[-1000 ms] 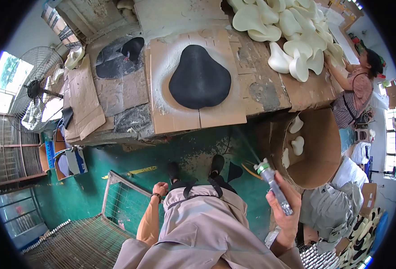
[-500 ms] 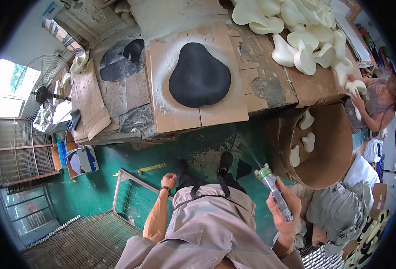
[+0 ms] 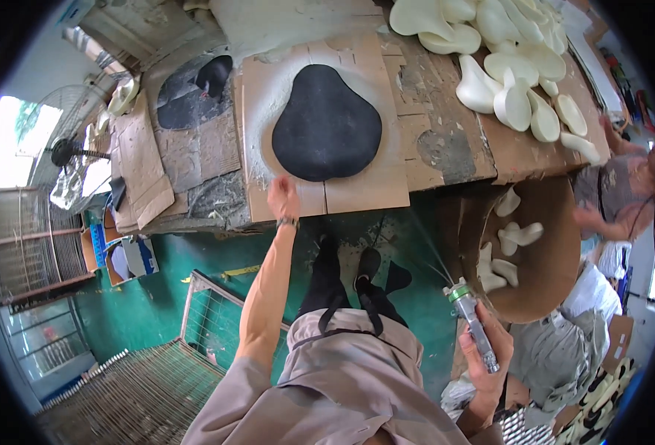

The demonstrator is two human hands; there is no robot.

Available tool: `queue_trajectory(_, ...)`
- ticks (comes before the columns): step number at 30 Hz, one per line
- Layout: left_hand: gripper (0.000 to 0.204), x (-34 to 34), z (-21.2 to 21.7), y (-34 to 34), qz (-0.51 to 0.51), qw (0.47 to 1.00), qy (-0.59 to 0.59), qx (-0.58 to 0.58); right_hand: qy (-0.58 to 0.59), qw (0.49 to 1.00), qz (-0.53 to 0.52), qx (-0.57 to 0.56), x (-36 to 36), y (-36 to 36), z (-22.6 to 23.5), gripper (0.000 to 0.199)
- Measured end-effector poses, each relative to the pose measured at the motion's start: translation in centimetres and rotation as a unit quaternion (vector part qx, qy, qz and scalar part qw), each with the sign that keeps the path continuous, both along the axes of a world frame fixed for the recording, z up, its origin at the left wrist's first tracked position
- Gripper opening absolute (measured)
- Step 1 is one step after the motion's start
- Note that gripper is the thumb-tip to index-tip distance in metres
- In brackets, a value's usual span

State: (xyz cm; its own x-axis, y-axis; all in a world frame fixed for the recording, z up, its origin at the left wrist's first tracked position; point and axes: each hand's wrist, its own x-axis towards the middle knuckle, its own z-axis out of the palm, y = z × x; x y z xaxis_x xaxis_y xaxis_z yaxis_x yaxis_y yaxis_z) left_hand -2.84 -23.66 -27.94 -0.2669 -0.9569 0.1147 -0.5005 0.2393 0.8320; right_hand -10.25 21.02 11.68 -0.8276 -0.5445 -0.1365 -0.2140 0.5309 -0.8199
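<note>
A black pear-shaped flat piece lies on a sheet of brown cardboard on the workbench. My left hand reaches up to the cardboard's near edge, just below the black piece, with its fingers resting on the cardboard. My right hand is low on the right, closed around a silver spray gun with a green collar, whose nozzle points up toward the bench with a faint spray trail. My legs and dark shoes stand on the green floor.
Several cream shaped pieces are heaped at the bench's far right, with more in a big cardboard box. Another person works at the right. A second dark piece, a fan and wire racks are on the left.
My left hand has risen from beside my hip to the cardboard's near edge. The spray gun stays in my right hand, low on the right. The view has shifted closer to the bench.
</note>
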Motion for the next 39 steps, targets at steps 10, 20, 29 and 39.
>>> queue_trajectory(10,0.025,-6.6,3.5,-2.8,0.032,0.989,-0.134,-0.061,0.058,0.998,-0.018,0.034,-1.3,-7.6,0.4,0.054)
queue_trajectory(20,0.019,-6.3,5.4,-4.2,0.014,0.996,-0.089,0.011,0.051,0.998,0.042,0.019,-2.0,-15.8,1.9,0.051)
queue_trajectory(29,0.037,-9.5,5.5,-3.9,0.219,0.736,0.383,0.514,0.074,0.997,0.008,0.014,-0.5,-19.6,2.0,0.053)
queue_trajectory(39,0.013,-15.4,22.1,-13.2,-0.093,0.471,0.697,0.533,0.033,0.995,0.05,-0.085,2.5,-16.6,0.4,0.051)
